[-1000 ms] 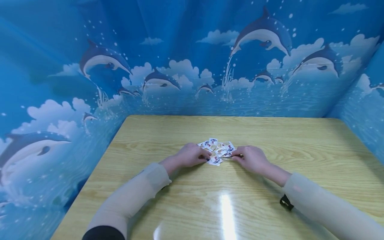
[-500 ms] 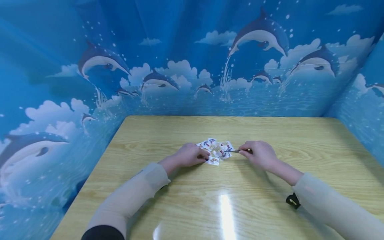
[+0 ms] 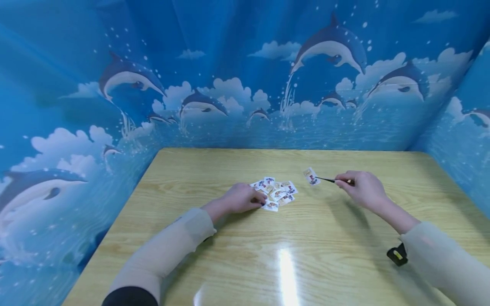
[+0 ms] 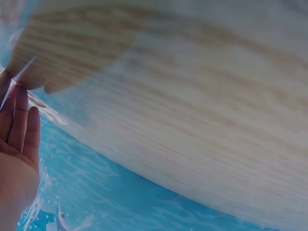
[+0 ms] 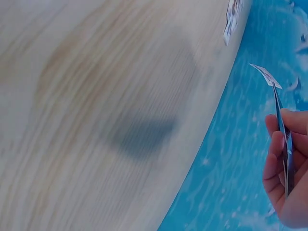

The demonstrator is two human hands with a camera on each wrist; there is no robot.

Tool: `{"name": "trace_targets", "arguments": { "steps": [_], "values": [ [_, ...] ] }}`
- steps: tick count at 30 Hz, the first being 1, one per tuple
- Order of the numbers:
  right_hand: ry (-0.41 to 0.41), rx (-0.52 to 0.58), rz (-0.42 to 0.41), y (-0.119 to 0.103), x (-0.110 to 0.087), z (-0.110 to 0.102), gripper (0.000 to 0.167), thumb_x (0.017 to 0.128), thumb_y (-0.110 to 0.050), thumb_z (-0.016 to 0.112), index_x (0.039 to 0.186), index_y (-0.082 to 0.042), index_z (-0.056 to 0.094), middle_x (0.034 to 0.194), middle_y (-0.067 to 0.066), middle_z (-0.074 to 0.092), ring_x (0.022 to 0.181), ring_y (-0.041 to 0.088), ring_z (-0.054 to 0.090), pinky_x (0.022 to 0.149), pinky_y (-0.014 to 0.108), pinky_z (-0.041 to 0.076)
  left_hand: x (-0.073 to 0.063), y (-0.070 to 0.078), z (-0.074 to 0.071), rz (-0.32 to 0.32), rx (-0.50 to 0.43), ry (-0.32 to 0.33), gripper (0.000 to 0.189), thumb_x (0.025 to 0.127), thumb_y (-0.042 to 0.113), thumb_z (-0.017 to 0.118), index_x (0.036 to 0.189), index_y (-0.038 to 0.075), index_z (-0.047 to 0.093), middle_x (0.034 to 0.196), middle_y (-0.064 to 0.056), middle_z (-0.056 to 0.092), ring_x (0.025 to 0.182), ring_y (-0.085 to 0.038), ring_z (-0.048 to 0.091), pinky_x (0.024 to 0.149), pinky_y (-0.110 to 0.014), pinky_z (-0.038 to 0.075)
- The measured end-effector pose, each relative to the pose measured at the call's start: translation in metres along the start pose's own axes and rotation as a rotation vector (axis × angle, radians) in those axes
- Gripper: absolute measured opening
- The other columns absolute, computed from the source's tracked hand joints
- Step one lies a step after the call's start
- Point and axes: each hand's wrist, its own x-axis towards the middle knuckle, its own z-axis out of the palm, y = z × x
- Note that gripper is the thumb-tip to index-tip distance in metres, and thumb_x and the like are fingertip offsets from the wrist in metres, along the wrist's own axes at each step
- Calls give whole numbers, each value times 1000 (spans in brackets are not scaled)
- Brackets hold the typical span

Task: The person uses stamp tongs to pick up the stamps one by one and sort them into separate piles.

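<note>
Head cam has L hand point(image 3: 241, 197) at card pile point(image 3: 278, 194), grip unclear — R-wrist only R hand point(image 5: 299, 168), pinching tweezers point(image 5: 287, 153) w/ card point(image 5: 266, 76).

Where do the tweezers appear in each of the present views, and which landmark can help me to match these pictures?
Head: right of centre, the tweezers extend leftward from the right hand to a card.
Left wrist: not in it.
Right wrist: near the right edge, the tweezers point upward from the hand, with the card at the tip.
Shared landmark: the wood-grain table, visible in all three.
</note>
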Motion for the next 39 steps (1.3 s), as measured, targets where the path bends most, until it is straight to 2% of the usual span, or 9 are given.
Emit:
{"name": "trace_targets", "arguments": {
  "steps": [7,21,32,35,39],
  "values": [
    [34,-28,78,25,-1,-8,22,95,-16,64,105,2,72,91,17,70,59,16,51,46,32,35,1,1,0,-13,-16,-11,19,93,23,68,110,21,75,119,8,67,87,-8,66,79,-26,52],
    [-1,-34,188,51,1,-12,29,97,-20,61,110,5,70,85,16,71,60,18,54,46,33,37,0,2,2,-8,0,1,18,93,24,67,108,22,76,118,10,67,86,-8,66,79,-26,51],
    [-63,-85,256,74,1,-12,34,97,-26,59,115,2,68,100,23,68,59,20,49,46,33,33,-1,2,2,10,9,14,17,93,25,68,108,22,76,119,9,67,88,-9,67,79,-28,52],
    [-74,-107,270,81,1,-13,33,97,-25,59,115,2,69,104,26,67,65,24,54,47,33,36,-1,2,1,16,9,18,17,93,25,68,108,22,76,118,9,67,86,-9,67,77,-27,52],
    [-90,-136,279,88,1,-13,32,96,-22,60,114,3,69,110,29,64,83,38,61,53,38,44,0,2,0,8,2,11,17,92,24,68,108,22,76,118,10,67,86,-8,66,77,-27,52]
  ]
}}
